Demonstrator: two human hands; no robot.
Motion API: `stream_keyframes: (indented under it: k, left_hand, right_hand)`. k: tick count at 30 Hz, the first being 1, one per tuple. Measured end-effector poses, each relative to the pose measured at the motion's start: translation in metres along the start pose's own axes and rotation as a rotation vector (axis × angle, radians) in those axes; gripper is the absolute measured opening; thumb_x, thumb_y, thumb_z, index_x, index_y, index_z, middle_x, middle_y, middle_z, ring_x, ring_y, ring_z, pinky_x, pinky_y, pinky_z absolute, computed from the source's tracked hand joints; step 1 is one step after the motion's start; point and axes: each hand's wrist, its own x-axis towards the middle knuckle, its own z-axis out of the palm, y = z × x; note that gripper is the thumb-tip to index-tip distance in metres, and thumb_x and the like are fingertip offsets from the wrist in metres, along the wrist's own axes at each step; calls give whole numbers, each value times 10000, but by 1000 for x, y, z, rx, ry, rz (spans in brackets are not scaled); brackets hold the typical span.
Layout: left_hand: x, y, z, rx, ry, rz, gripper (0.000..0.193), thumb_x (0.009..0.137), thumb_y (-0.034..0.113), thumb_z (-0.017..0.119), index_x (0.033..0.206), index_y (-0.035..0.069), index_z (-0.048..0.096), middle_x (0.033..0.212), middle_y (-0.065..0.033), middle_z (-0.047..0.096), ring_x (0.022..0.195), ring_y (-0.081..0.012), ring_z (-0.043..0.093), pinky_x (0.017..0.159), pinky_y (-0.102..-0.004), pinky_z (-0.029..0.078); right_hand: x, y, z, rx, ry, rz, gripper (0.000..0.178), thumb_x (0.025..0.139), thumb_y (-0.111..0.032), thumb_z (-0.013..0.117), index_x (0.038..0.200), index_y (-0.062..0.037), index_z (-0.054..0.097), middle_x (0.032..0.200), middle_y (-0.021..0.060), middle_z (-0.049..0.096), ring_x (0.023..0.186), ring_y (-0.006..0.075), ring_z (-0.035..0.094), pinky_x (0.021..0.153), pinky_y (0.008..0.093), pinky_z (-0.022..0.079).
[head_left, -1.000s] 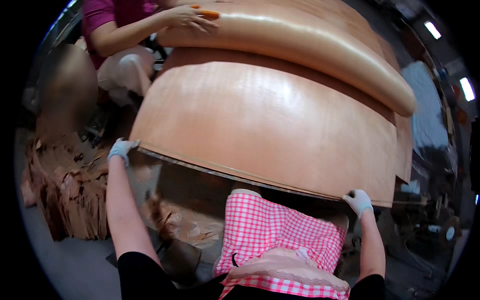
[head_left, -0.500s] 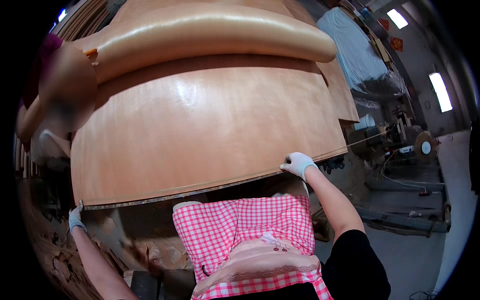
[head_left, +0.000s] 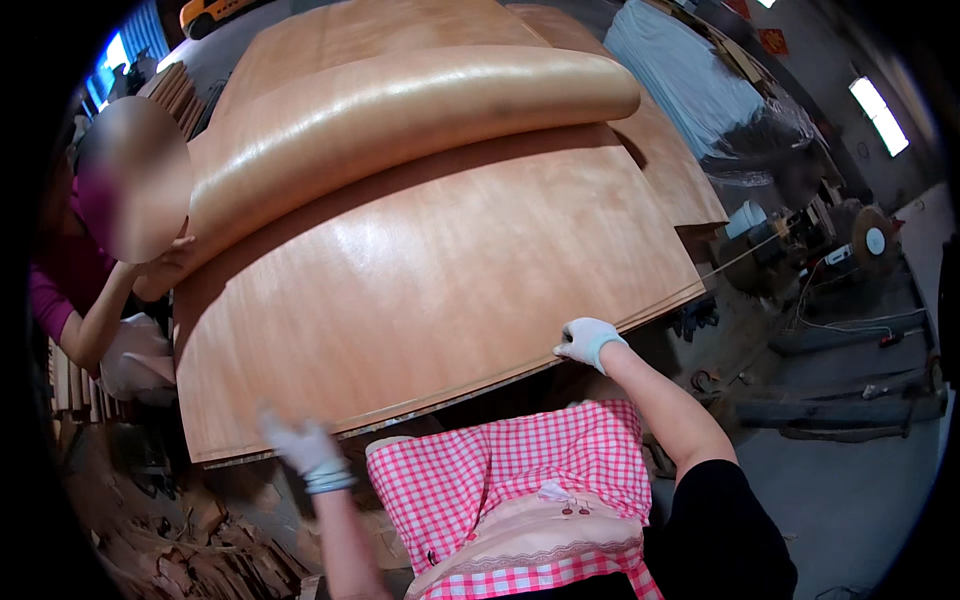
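The cluttered workshop is surrounding a tan sheet (head_left: 430,290), flat at centre; toward 12 o'clock, a roll (head_left: 430,115) is still curling. At 4, the right hand (head_left: 592,342) is pinching the sheet's edge with its fingers; between 7 and 8, the left hand (head_left: 308,452) is blurring, fingers unreadable.

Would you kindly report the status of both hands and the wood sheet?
Left hand blurred, by near edge of wood sheet, grip unclear. Right hand touching that edge. Large curled roll across the sheet's far side.
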Motion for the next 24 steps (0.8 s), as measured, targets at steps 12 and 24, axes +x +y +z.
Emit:
stream_keyframes:
  k: [12,24]
  left_hand:
    - [-154,220,174,359,-833,839,613,892,344,528,1401,21,412,1504,-187,333,1422,-334,248,1168,-484,132]
    - [-152,226,163,524,-852,885,654,887,329,500,1427,-9,352,1502,-230,306,1413,-377,235,1165,-518,124]
  right_hand:
    - [2,16,5,50,75,-126,406,807,-427,619,995,-78,701,1033,187,674,981,353,643,854,449,511]
    - [-23,292,-75,279,103,-7,311,835,-261,614,1055,-55,689,1024,162,692,967,306,651,880,385,493]
